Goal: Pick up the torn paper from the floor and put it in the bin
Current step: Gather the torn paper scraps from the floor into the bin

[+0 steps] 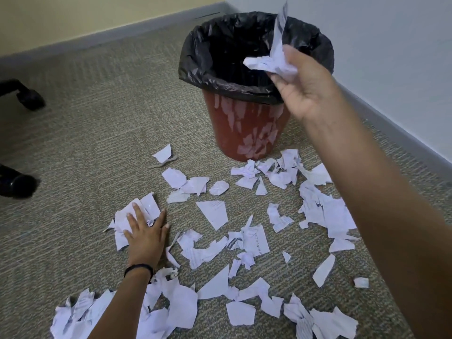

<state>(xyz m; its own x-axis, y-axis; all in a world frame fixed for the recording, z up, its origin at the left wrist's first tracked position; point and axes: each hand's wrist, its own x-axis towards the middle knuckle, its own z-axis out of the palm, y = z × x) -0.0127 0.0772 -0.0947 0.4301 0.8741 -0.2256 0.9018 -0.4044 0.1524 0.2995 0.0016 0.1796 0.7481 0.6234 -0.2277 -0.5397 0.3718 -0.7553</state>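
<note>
My right hand (303, 86) clamps a paper wad (274, 61) above the bin (244, 123), for dropping. My left hand (146, 231), splayed flat, pins scraps (149, 204).

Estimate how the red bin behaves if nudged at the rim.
Probably tips easily: the bin narrows toward its base and looks like light plastic. On carpet it likely catches rather than slides. The loose black liner may slip when gripped.
</note>
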